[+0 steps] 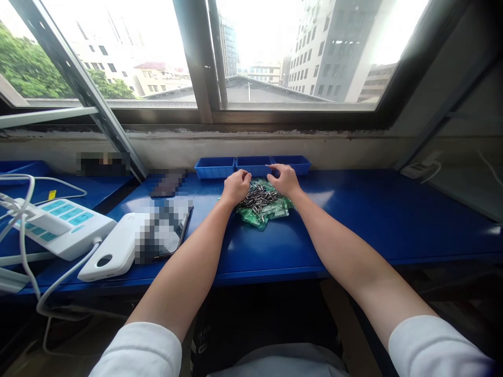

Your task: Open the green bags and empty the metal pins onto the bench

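Observation:
A heap of small dark metal pins (260, 200) lies on crumpled green plastic bags (262, 215) on the blue bench (353, 220). My left hand (236, 187) rests at the heap's left edge with its fingers curled in; what they hold is hidden. At the heap's far right edge, my right hand (286, 179) pinches a small thin metal piece by the fingertips, just in front of the trays. Three shallow blue trays (253, 165) stand in a row right behind the heap, under the window.
A white power strip (58, 226) with cables lies at the left. Beside it sit a white power bank (113, 254) and a phone (173, 230). Another white adapter (418, 168) lies at the far right. The window sill runs behind the trays.

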Tool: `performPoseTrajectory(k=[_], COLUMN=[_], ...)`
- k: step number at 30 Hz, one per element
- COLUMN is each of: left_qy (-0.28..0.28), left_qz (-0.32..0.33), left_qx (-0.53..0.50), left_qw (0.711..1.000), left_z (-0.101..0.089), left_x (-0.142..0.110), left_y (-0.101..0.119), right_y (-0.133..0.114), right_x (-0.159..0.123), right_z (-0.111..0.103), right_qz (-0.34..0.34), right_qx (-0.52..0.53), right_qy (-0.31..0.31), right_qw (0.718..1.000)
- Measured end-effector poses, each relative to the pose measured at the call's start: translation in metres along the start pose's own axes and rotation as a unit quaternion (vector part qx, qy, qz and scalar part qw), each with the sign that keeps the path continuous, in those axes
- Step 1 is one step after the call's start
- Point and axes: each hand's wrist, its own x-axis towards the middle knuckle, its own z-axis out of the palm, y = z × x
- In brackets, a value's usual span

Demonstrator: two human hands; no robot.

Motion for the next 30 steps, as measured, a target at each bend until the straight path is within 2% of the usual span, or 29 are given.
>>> performPoseTrajectory(k=[4, 9, 21, 26, 30], left_qy=[-0.02, -0.048, -0.085, -0.094, -0.108], left_qz=[-0.007, -0.01, 0.019, 0.021, 0.035], left_qx=[0.016, 0.044, 0.083, 0.091, 0.101], left_qw=[1.0, 0.998, 0.993, 0.991, 0.988], left_z=[0.001, 0.002, 0.005, 0.004, 0.002], left_x=[0.001, -0.001, -0.004, -0.004, -0.004], left_y=[-0.002, 0.0, 0.0, 0.0, 0.0], right_y=[0.013, 0.029, 0.047, 0.046, 0.035], right_x=[0.003, 0.009, 0.016, 0.014, 0.014], right_z=[-0.003, 0.0, 0.007, 0.009, 0.008], right_qz=[0.033, 0.108, 0.147, 0.134, 0.074], right_qx=[-0.16, -0.223, -0.168, -0.144, -0.122], right_qy=[-0.016, -0.052, -0.081, -0.037, 0.025], right_qw=[0.986, 0.968, 0.971, 0.98, 0.989])
